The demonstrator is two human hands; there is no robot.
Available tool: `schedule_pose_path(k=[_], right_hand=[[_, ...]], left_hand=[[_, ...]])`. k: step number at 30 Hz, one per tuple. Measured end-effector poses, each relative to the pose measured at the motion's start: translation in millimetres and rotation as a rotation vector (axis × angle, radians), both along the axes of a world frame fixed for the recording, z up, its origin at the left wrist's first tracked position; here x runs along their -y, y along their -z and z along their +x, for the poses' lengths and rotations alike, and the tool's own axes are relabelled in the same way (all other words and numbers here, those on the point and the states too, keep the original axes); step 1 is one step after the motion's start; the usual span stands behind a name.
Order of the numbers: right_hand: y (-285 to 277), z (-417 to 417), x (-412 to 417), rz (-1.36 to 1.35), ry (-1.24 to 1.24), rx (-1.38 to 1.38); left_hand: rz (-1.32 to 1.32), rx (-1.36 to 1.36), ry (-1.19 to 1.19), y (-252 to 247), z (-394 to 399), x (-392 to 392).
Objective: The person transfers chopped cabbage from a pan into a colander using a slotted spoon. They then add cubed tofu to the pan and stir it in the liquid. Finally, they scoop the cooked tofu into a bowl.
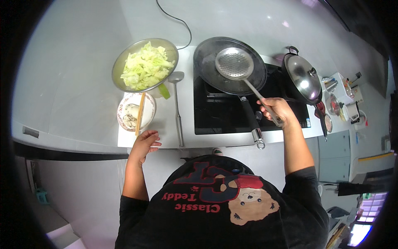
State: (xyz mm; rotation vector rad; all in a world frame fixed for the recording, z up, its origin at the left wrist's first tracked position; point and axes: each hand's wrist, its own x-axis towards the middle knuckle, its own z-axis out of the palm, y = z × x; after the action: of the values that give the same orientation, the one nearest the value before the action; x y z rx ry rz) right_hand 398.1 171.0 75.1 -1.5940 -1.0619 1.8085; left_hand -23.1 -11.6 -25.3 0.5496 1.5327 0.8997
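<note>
My right hand grips the long handle of a perforated metal skimmer. The skimmer's bowl is over a dark frying pan with a black handle, on the black glass cooktop. My left hand holds nothing, its fingers loosely bent and apart, at the counter's front edge. Just beyond it, wooden chopsticks lie across a patterned bowl containing a pale, dark-speckled food. Behind the bowl, chopped pale-green leafy vegetable fills a metal mesh strainer.
A long-handled metal spatula lies between bowl and cooktop. To the right stands a lidded pan, its handle past the counter edge. Farther right are several containers and a white rack. A black cord runs behind the strainer.
</note>
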Motion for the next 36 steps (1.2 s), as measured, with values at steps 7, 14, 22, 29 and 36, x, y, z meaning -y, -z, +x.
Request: schedule_pose_path(k=[7, 14, 22, 29, 36], right_hand=[[9.5, -7.3, -15.9, -0.104, -0.143, 0.1], [27.5, 36.6, -62.4, 0.024, -0.386, 0.917], [153.9, 54.6, -37.0, 0.586, -0.607, 1.246], [171.5, 42.8, -59.7, 0.619, -1.149, 1.443], [208.9, 86.4, -87.4, 1.534, -1.497, 1.294]], left_hand=[[-0.019, 0.001, -0.051, 7.6, 5.8, 15.9], [-0.049, -0.028, -0.265, 8.7, 13.3, 60.1], [-0.277, -0.238, -0.485, 44.9, 45.3, 160.9], [-0.577, -0.385, -0.666, 192.7, 143.9, 337.1], [-1.141, 0.092, -0.84, 231.3, 389.8, 490.5]])
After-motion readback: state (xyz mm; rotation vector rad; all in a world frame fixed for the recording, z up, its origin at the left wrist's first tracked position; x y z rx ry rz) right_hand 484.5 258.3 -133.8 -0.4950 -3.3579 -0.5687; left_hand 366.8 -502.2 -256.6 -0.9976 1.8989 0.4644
